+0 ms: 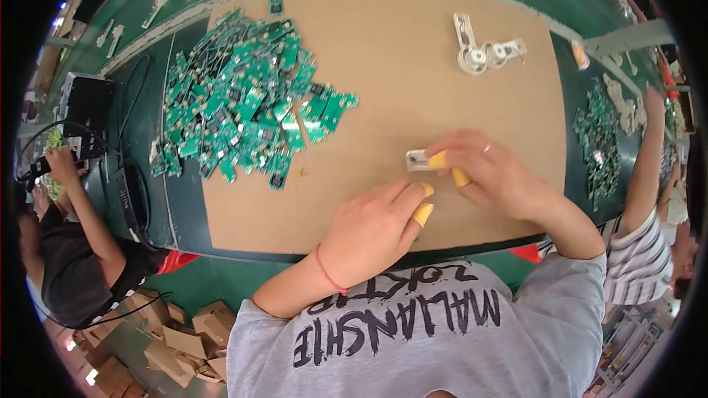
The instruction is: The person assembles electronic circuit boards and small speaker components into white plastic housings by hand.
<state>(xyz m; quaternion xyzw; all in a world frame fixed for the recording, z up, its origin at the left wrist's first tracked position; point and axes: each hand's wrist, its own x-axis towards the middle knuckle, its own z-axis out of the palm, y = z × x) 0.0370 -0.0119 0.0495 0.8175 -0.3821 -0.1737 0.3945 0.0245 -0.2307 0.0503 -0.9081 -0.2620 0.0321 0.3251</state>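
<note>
My right hand holds a small white plastic casing just above the cardboard sheet. The casing's near end is covered by the fingers, and something dark shows inside it. Close below and to the left is my left hand, thumb and forefinger bent toward each other in a pinch; what lies between them, if anything, is hidden. Yellow finger covers sit on fingertips of both hands. Toward the far right of the sheet lie white casings with round ends.
A large heap of green circuit boards spreads over the sheet's left side, with one board apart behind it. More boards lie at right. A black box with cables stands at left. Other people's arms reach in from both sides.
</note>
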